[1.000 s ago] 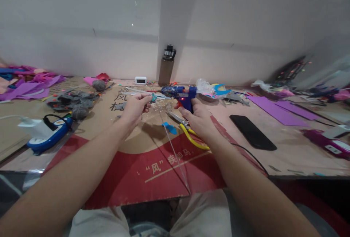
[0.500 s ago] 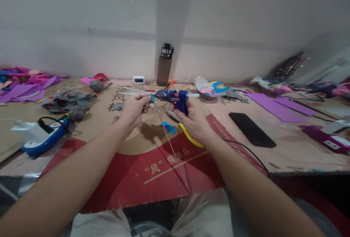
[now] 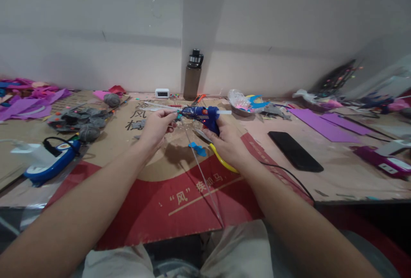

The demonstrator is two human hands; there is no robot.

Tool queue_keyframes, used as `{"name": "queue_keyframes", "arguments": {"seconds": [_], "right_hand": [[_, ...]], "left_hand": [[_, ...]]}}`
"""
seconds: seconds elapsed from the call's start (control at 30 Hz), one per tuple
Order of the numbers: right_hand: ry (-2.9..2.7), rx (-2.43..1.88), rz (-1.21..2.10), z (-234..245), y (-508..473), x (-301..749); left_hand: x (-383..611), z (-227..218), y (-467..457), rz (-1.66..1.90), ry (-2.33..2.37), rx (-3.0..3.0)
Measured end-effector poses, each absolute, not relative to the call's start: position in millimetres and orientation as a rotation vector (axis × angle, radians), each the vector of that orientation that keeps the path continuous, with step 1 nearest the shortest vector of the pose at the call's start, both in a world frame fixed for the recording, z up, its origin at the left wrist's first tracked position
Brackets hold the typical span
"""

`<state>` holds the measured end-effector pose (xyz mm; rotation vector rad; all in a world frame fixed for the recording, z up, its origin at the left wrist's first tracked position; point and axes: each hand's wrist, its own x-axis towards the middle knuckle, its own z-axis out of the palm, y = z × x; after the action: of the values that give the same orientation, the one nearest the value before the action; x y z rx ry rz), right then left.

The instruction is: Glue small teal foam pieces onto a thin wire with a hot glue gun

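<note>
In my right hand (image 3: 228, 141) is a blue hot glue gun (image 3: 210, 117), with a whitish glue stick (image 3: 224, 112) jutting from its back end. Its nozzle points left and meets a small teal piece (image 3: 179, 116) pinched between the thumb and fingers of my left hand (image 3: 159, 129); whether they touch I cannot tell. Scissors with a yellow handle (image 3: 223, 161) are at my right hand, their blades partly hidden. A blue scrap (image 3: 197, 149) lies below the gun on the brown and red cardboard (image 3: 154, 209).
A dark bottle (image 3: 192, 77) and a small white digital clock (image 3: 162, 93) stand by the wall. To the right are a black phone (image 3: 295, 151) and purple sheets (image 3: 321, 125). Grey yarn balls (image 3: 89, 133) and a blue power strip (image 3: 51, 164) lie left. A black cord (image 3: 289, 175) trails right.
The glue gun's nozzle has shifted very slightly left over the teal piece. Both hands otherwise keep their places and grips.
</note>
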<state>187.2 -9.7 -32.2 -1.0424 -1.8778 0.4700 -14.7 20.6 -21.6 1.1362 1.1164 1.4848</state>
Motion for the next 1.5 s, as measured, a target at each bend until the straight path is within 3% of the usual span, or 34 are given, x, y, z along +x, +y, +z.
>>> {"name": "queue_keyframes", "arguments": {"seconds": [0.8,1.2,1.5], "right_hand": [[-1.849,-0.999,0.524,-32.1,-9.2,187.8],[-1.159,-1.083,1.472,-14.9,2.8,203.2],[-1.212,-1.687,0.971,-38.4,40.2,220.0]], "left_hand": [[-15.6,-16.8,18.1,1.48,1.127,1.121],[-18.2,-14.3,19.8,1.475,1.049,1.081],[-14.7,-10.8,15.2,1.428,1.003,1.126]]}}
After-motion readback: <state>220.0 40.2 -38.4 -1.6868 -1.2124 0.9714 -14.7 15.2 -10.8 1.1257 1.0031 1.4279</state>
